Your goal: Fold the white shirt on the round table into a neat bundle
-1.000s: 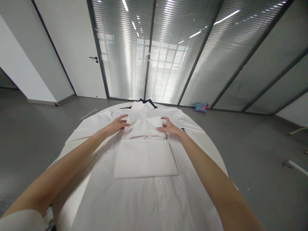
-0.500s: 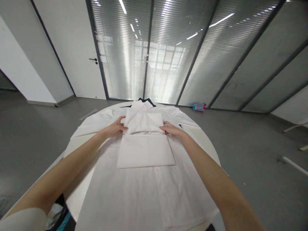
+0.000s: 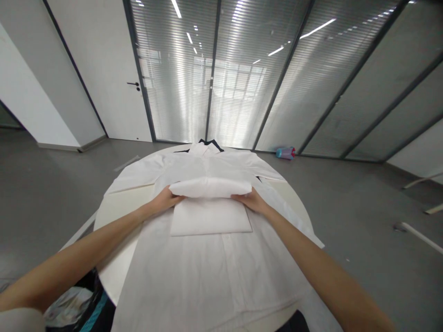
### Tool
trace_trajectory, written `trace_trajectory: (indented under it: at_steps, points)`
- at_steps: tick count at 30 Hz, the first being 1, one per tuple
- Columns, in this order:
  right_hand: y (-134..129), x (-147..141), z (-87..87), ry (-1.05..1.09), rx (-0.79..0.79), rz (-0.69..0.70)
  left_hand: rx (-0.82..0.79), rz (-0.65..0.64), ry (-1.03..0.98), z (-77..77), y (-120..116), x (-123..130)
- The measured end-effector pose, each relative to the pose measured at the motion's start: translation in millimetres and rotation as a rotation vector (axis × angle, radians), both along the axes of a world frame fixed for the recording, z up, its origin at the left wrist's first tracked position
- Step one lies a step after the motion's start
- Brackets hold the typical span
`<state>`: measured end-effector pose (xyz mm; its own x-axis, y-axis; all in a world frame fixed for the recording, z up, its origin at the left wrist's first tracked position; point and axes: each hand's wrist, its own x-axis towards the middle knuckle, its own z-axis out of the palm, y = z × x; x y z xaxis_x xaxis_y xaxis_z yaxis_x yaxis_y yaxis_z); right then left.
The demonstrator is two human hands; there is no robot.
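A folded white garment (image 3: 211,216), its exact kind not clear, lies on a white shirt (image 3: 194,272) spread flat with its sleeves out to the sides. Its far part is a raised flap (image 3: 210,187), curled over toward me above the flat near part. My left hand (image 3: 168,199) is closed on the flap's left end, fingers partly under the cloth. At the right end my right hand (image 3: 251,199) grips the same flap, thumb pointing inward. A black hanger (image 3: 215,144) shows at the shirt's collar.
The shirt covers much of a round cream table (image 3: 121,207). A dark bag (image 3: 100,304) with pale contents stands below its left edge. On the floor by the glass partition (image 3: 238,92) lies a blue and red object (image 3: 285,153). Pale legs (image 3: 420,236) show at the right.
The far part of the folded garment has been lifted and curled toward me; before, it lay flat and wrinkled. Both hands have come slightly nearer and a little farther apart.
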<state>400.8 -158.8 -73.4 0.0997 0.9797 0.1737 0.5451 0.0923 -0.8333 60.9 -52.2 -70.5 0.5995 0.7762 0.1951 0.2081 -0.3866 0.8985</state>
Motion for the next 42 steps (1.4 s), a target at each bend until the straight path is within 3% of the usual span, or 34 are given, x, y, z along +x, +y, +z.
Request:
trace_trajectory:
  at_steps: [4,7,12,16,21,26,28,31,33,36,39,42]
  points:
    - [0.4,-0.1,-11.7,-0.053,0.046,0.035,0.204,-0.132,0.048,5.5,3.0,-3.6]
    - [2.1,4.4,-9.9,-0.202,0.127,0.107,0.346,-0.253,0.127,13.2,7.1,-8.4]
    - [-5.1,6.1,1.8,-0.449,0.167,0.204,0.507,-0.175,0.244,7.7,11.3,-10.5]
    - [-12.0,5.2,6.0,-0.551,0.189,0.250,0.567,-0.188,0.319,1.4,16.1,-13.3]
    - [-8.9,10.3,-0.5,-0.612,0.264,0.277,0.758,-0.310,0.342,-0.6,25.6,-19.4]
    - [-8.9,15.3,-9.8,-0.712,0.295,0.254,0.975,-0.301,0.370,-3.6,26.5,-24.2]
    - [-11.8,18.6,-6.8,-0.761,0.277,0.266,0.956,-0.318,0.430,1.5,28.4,-28.8]
    - [-11.1,22.5,10.4,-0.803,0.279,0.243,0.788,-0.335,0.486,20.4,34.2,-34.9]
    - [-4.2,16.9,27.8,-0.756,0.300,0.125,0.647,-0.252,0.442,36.0,34.8,-31.5]
    - [10.7,-13.9,51.0,-0.575,0.238,-0.071,0.494,-0.072,0.385,49.7,20.0,-7.7]
    - [17.2,-58.4,58.1,-0.508,0.050,-0.009,0.506,-0.089,0.488,44.5,-13.5,26.1]
    - [8.2,-87.8,48.1,-0.604,-0.143,0.112,0.606,-0.129,0.646,28.1,-50.9,46.4]
